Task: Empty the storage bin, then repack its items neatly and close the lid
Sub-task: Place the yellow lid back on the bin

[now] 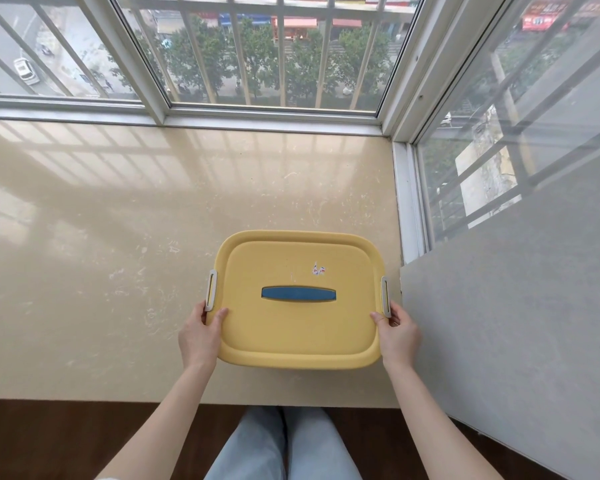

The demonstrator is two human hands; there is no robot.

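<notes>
1. While the person stands at the beige window ledge (pixel 118 254), a yellow storage bin (pixel 293 362) is over the ledge's right part, close to the grey wall panel (pixel 499 306).
2. Its lid (pixel 291 334) is on, with a blue handle (pixel 298 294) in the middle and a white latch (pixel 211 290) on each side.
3. Left hand (pixel 198 337) grasps the lid's near left edge, thumb on top.
4. Right hand (pixel 399 336) grasps the near right edge, just below the latch there.

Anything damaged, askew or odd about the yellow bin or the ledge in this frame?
Only minor wear: a torn sticker remnant on the lid, just above the blue handle. The lid sits evenly, with the left hand and right hand gripping its side edges. Nothing spilled or broken.
</notes>
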